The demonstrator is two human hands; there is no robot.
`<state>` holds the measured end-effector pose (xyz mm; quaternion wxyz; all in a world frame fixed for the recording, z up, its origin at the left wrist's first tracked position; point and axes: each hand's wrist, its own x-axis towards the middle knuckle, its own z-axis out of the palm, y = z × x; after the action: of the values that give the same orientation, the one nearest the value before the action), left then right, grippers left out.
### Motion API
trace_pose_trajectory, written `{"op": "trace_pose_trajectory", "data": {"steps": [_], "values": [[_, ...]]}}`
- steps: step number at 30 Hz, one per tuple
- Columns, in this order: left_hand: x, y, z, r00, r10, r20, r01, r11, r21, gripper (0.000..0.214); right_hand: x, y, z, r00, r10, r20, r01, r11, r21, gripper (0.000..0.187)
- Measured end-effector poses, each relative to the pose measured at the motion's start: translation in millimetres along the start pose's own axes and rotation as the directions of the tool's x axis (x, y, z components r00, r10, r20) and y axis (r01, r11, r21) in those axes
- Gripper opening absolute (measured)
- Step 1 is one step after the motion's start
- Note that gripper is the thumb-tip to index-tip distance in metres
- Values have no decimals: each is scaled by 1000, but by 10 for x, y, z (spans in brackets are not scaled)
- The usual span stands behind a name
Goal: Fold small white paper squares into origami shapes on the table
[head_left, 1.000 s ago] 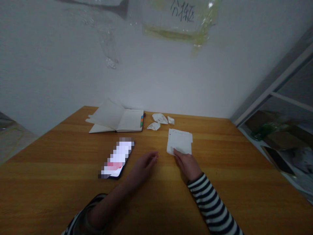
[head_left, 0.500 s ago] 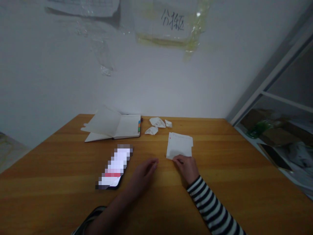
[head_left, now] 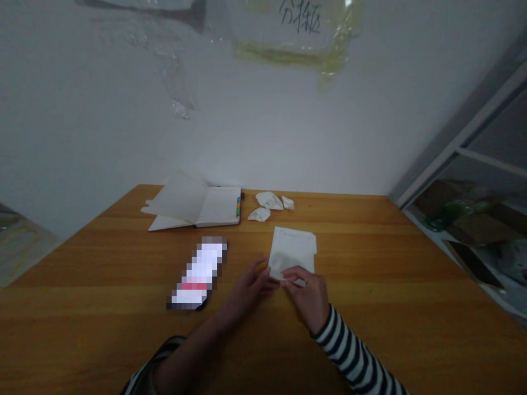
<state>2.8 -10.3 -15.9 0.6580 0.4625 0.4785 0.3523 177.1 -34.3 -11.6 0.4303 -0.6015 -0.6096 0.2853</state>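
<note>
A white sheet of paper (head_left: 293, 247), roughly square with a notch at its right edge, is held just over the wooden table. My right hand (head_left: 307, 293) pinches its near edge between thumb and fingers. At the sheet's near left corner, my left hand (head_left: 253, 285) has its thumb and fingers closed on the paper. Beyond the sheet lie crumpled paper pieces (head_left: 269, 201), three in all. To the left of my left hand rests a phone (head_left: 200, 274) with a lit, blurred screen.
An open notebook (head_left: 220, 206) with coloured index tabs lies at the table's far left, some pages raised. The wooden table (head_left: 391, 263) meets a white wall (head_left: 288, 126) bearing taped paper. A shelf (head_left: 465, 219) with assorted items stands at the right.
My right hand has brought the sheet left and nearer. My left hand has moved right and taken hold of its left corner. The view has tilted slightly downward.
</note>
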Motion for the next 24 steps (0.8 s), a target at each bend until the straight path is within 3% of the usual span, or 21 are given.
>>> {"op": "trace_pose_trajectory", "data": {"steps": [5,11,14,17,20,22,24], "values": [[69,-56,-28,999,-11,-35,8,995,-103,66,-77,-31,69,992,38,120,-45,997,60,17],[86,-51,-100,999,35,13,-33,994,-106,82,25,46,63,989,128,74,-144,939,312,16],[89,-40,-109,999,35,-2,-35,998,-55,88,74,103,30,983,164,-86,-118,912,393,19],[89,-23,-126,995,103,-11,-102,993,65,80,79,98,-42,923,177,-342,-32,920,390,21],[80,17,-150,970,241,-22,-221,919,327,52,12,8,-97,881,-26,-473,155,959,237,13],[71,62,-164,930,355,-92,-270,833,484,37,-58,-65,-98,872,-277,-404,344,934,101,10],[56,115,-173,898,404,-175,-299,850,434,36,-123,-119,-71,818,-521,-244,544,838,34,19]]}}
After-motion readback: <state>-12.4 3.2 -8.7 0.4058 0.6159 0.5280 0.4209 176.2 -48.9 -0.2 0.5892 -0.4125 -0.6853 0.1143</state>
